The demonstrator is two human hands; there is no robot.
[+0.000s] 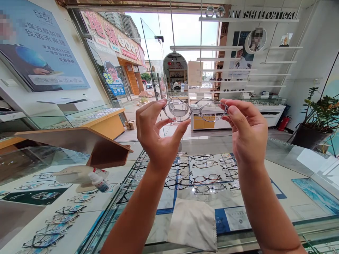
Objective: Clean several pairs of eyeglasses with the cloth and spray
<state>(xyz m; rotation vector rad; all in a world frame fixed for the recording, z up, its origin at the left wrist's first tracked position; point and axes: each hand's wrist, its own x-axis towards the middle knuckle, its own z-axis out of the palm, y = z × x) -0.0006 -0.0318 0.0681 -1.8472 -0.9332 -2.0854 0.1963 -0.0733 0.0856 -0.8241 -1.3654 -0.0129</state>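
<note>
A pair of clear-framed eyeglasses [195,110] is held up at chest height above the glass display counter, its lenses facing the shop front. My left hand [159,132] grips the left rim, with fingers at its outer edge and the thumb under the lens. At the other end, my right hand [247,123] pinches the right hinge area between thumb and fingers. Below my hands, a pale cleaning cloth [192,224] lies on the counter's front part.
Several rows of eyeglasses [206,179] sit in the glass counter [278,208]. To the left are a spray bottle [99,181], a cream-coloured object [72,175] and a brown wooden panel [79,141]. An arched mirror [175,76] stands beyond, and a potted plant [315,130] at the right.
</note>
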